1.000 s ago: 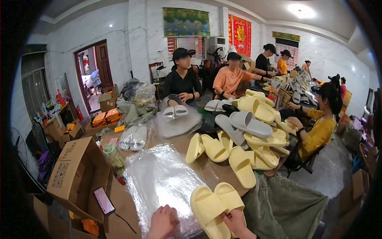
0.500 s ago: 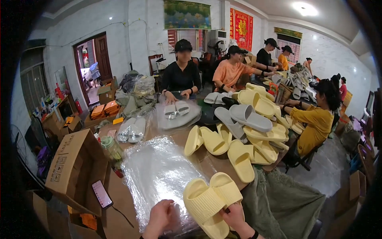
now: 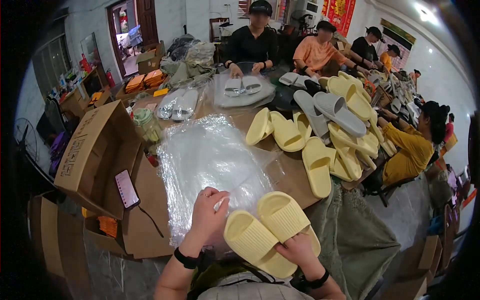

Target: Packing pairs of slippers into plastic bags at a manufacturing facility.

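- My right hand (image 3: 298,250) is gripping a pair of pale yellow slides (image 3: 270,231) from underneath, fingers curled round the near edge of the right-hand one; both are lying side by side, soles up, touching.
- My left hand (image 3: 210,216) is pinching the stack of clear plastic bags (image 3: 210,160), thumb & forefinger nearly closed on the top sheet's near edge, just left of the slides.
- Bags are spreading away from my fingertips across the table (image 3: 290,172), shiny & crinkled.
- Further out beyond my right fingers, loose yellow slides (image 3: 287,132) are lying w/ a heap of grey slides (image 3: 330,107) behind them.
- Left of my left hand, an open cardboard box (image 3: 92,150) is standing tilted, w/ a phone (image 3: 126,188) leaning on its flap, screen lit.
- Far side of the table, a person in black (image 3: 252,45) is handling bagged grey slides (image 3: 242,86); more people are sitting along the right.
- Bagged white slides (image 3: 177,104) are lying far out past the bags, near a jar (image 3: 145,125).
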A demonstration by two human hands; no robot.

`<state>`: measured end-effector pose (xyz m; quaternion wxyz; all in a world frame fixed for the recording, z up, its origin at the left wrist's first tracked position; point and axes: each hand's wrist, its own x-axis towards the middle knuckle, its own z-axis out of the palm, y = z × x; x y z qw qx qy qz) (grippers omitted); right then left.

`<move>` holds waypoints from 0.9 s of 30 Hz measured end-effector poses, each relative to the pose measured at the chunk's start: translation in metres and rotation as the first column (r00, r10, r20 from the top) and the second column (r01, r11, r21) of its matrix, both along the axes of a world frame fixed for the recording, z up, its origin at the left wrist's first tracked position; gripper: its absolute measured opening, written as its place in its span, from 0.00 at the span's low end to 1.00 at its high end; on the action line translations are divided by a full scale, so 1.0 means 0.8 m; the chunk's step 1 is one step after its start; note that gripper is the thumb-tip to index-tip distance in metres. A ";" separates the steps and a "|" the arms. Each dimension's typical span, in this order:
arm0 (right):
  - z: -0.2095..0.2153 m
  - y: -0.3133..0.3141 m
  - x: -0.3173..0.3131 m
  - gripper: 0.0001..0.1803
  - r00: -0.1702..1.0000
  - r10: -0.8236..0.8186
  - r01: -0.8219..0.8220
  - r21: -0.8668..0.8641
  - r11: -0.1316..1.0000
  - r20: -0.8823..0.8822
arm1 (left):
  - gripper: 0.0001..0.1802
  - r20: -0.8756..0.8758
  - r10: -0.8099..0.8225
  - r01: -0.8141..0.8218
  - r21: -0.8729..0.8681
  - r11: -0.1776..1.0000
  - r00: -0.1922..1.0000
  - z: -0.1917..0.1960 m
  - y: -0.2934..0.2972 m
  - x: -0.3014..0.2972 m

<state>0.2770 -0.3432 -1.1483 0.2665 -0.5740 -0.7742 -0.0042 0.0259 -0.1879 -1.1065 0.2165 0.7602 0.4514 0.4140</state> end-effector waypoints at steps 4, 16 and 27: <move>0.001 0.003 -0.009 0.15 0.994 -0.104 0.104 -0.010 0.995 0.018 | 0.11 0.031 -0.015 0.017 -0.069 0.997 0.999 0.006 -0.016 0.005; 0.009 -0.002 -0.002 0.13 0.964 -0.266 0.266 0.003 0.964 -0.018 | 0.12 -0.067 -0.146 0.149 0.039 0.988 0.987 0.002 -0.027 0.004; 0.013 0.007 -0.028 0.11 0.991 -0.119 0.119 -0.003 0.993 0.054 | 0.19 -0.215 -0.180 0.232 0.249 0.940 0.960 0.006 -0.048 0.031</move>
